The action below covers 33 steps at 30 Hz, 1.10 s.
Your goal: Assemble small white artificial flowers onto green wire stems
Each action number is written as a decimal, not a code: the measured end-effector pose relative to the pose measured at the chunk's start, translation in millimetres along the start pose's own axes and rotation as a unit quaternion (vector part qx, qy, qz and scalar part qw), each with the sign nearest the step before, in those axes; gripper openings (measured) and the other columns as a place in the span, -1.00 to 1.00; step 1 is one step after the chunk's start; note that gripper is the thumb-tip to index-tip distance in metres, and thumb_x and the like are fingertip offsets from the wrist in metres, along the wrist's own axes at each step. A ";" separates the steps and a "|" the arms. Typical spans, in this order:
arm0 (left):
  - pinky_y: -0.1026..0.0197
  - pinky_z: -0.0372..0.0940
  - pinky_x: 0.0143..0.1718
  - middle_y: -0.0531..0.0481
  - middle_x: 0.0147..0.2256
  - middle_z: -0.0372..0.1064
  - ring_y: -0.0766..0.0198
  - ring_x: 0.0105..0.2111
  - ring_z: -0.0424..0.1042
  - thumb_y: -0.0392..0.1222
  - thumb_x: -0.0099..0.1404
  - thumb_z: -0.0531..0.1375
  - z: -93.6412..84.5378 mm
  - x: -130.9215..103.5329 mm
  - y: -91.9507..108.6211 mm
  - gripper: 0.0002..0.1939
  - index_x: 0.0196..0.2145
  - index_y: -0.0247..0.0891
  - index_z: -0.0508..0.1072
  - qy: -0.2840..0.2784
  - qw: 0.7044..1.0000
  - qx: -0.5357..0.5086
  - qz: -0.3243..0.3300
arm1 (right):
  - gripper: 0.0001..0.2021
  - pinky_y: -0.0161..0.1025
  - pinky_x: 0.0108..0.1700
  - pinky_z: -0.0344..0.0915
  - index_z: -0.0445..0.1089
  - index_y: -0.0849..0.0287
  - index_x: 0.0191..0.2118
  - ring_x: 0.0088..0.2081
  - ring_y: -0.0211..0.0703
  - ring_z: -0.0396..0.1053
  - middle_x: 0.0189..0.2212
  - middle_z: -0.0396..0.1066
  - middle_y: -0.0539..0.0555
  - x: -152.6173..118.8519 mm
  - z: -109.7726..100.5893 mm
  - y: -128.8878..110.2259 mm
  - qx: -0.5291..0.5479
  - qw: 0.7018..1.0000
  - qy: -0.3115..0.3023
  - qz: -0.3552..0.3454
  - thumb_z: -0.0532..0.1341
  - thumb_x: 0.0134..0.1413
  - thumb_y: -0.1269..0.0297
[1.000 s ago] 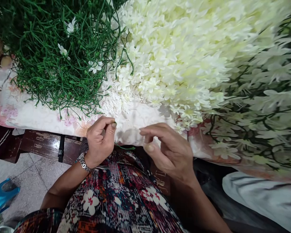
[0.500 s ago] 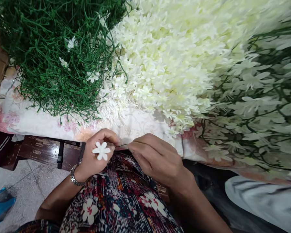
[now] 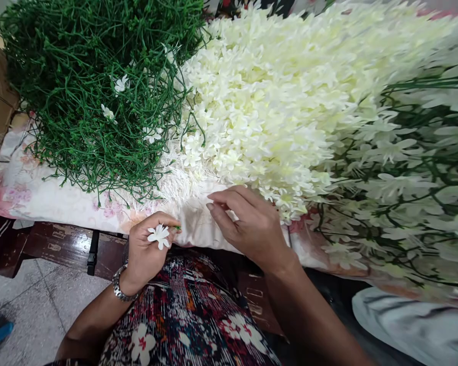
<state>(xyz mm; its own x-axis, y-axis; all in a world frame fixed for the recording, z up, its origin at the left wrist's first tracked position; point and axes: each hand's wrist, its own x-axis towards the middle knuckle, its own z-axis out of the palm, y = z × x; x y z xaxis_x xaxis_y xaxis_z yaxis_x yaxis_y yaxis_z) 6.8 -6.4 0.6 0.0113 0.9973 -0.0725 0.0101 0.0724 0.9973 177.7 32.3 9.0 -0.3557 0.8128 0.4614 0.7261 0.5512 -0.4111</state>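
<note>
At the table's near edge, I see my left hand (image 3: 147, 249) clenched around a small white flower (image 3: 159, 236) on a green stem. My right hand (image 3: 248, 223) reaches, fingers loosely curled, onto the floral cloth (image 3: 61, 198) beside the heap of cream blossoms (image 3: 275, 101); whether it grips anything I cannot tell. Bare green stems (image 3: 87, 86) are piled at the left.

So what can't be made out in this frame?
- Head view: the stem under the white flower is hidden in the left hand.
- The right hand fingertips curl under; any pinched piece is hidden.
- The flowered sprays at right are blurred and cut off by the edge.
</note>
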 end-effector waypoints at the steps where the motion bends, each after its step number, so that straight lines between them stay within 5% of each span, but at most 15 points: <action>1: 0.37 0.19 -0.57 0.02 -0.50 0.32 0.43 -0.58 0.26 -0.36 0.11 0.10 -1.0 1.3 0.6 -0.92 -0.44 -0.30 0.40 0.002 1.000 0.006 0.002 | -0.91 -0.30 -0.38 0.24 0.31 0.28 -0.36 -0.42 -0.26 0.26 -0.50 0.30 0.09 3.6 2.4 2.8 -0.024 0.999 -0.021 -0.002 0.08 -0.02 0.46; 7: 0.35 0.26 -0.47 0.03 -0.50 0.36 0.39 -0.51 0.34 -0.34 0.13 0.11 -3.9 8.0 7.1 -0.93 -0.42 -0.29 0.40 0.017 0.999 0.045 0.011 | -0.85 -0.29 -0.41 0.21 0.32 0.27 -0.47 -0.45 -0.23 0.23 -0.54 0.26 0.09 11.3 17.1 4.3 -0.105 0.990 -0.092 0.014 0.03 0.01 0.43; 19: 0.29 0.21 -0.40 0.02 -0.49 0.34 0.34 -0.44 0.33 -0.32 0.10 0.15 7.5 19.6 3.6 -0.96 -0.45 -0.28 0.40 0.010 0.999 -0.006 0.049 | -0.87 -0.31 -0.36 0.25 0.26 0.23 -0.29 -0.39 -0.26 0.25 -0.46 0.26 0.07 -14.0 -2.0 11.8 0.021 0.997 -0.028 0.072 0.04 0.01 0.48; 27: 0.30 0.19 -0.38 0.00 -0.47 0.32 0.33 -0.43 0.31 -0.37 0.10 0.11 22.5 28.4 14.6 -0.93 -0.47 -0.30 0.39 -0.068 0.994 0.054 0.060 | -0.92 -0.30 -0.33 0.24 0.29 0.24 -0.39 -0.33 -0.20 0.28 -0.40 0.30 0.14 -7.7 -11.7 27.3 -0.158 0.982 0.065 0.077 0.08 -0.02 0.47; 33: 0.33 0.19 -0.44 0.03 -0.51 0.34 0.36 -0.48 0.31 -0.39 0.10 0.09 28.0 31.7 18.7 -0.91 -0.47 -0.31 0.39 -0.086 0.992 0.084 0.042 | -0.85 -0.24 -0.30 0.20 0.27 0.23 -0.44 -0.30 -0.16 0.25 -0.38 0.33 0.14 0.8 -3.0 34.6 -0.239 0.970 0.015 0.040 0.01 -0.03 0.55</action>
<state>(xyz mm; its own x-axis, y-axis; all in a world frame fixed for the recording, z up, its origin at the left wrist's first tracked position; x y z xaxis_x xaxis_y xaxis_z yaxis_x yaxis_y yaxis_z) 35.4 26.3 16.6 0.1896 0.9818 -0.0043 0.1685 -0.0282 0.9853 204.4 51.4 -2.5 -0.2747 0.8394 0.4690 0.9432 0.3299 -0.0380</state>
